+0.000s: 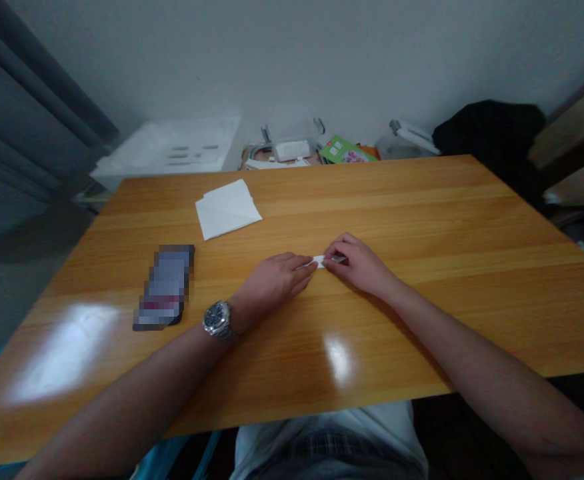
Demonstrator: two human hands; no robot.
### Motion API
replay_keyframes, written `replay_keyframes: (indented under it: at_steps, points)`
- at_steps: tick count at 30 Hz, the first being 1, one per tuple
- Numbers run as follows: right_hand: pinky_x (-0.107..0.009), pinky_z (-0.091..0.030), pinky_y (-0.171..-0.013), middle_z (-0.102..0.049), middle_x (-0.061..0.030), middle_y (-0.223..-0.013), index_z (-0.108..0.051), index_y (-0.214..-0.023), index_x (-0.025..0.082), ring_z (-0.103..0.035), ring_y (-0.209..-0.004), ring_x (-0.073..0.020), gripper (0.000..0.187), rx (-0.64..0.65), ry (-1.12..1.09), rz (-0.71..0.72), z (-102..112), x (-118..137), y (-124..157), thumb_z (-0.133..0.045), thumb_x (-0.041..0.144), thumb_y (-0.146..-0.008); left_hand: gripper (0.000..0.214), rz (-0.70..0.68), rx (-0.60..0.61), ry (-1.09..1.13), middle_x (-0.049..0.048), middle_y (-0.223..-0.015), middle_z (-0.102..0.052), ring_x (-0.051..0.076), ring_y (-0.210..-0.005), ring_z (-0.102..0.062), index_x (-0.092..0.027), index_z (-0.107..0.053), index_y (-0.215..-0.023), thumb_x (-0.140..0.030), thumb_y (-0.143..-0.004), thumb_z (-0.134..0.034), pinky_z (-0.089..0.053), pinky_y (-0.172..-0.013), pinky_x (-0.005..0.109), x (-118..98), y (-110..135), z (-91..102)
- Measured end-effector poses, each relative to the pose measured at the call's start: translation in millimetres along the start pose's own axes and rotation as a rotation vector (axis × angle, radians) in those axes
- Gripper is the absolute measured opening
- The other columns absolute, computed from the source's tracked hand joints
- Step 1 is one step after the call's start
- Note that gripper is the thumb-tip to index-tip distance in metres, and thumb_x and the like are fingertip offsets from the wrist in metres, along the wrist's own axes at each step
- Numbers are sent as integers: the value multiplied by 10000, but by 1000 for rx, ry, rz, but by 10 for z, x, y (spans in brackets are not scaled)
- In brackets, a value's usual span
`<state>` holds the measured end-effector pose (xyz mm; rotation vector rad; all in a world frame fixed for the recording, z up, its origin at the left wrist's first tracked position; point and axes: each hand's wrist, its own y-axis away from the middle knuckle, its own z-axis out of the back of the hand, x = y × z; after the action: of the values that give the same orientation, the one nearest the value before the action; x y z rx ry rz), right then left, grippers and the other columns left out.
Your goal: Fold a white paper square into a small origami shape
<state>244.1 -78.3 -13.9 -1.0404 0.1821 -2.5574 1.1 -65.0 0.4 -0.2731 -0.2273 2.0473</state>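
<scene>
A small, narrow strip of folded white paper (319, 262) lies on the wooden table between my two hands. My left hand (283, 280), with a metal watch (217, 318) on its wrist, has its fingers together and holds the strip's left end against the wood. At the other end, my right hand (356, 263) pinches the paper between thumb and fingertips. A bit of white shows beneath the right fingers. Most of the strip is covered by the fingers, so its full shape is hidden.
White paper sheets (228, 210) lie overlapping at the back left of the table (397, 213). A phone (166, 287), its screen blurred, is left of my left hand. Behind the far edge are a white plastic basin (182, 143), a green booklet (346, 151) and a dark cloth (489, 133).
</scene>
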Motion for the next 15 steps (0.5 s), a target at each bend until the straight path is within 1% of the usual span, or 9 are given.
replay_keyframes:
  at_steps: [5, 15]
  points:
    - [-334, -468, -761, -588, -46, -918, -691, -880, 203, -576, -853, -193, 58, -8, 6, 3, -11, -19, -2, -673, 241, -919, 331, -7, -4, 53, 115, -1283, -688, 225, -1078, -666, -194, -649, -1309, -306, -1061, -460, -568, -922, 375, 16, 33, -7]
    - [-346, -465, -775, -601, -53, -919, -695, -881, 200, -582, -871, -203, 71, -17, 13, -2, -6, -4, -3, -672, 247, -928, 338, 11, 24, 19, 118, -1313, -657, 250, -1117, -636, -179, -637, -1316, -309, -1050, -474, -568, -938, 401, 2, 37, -26]
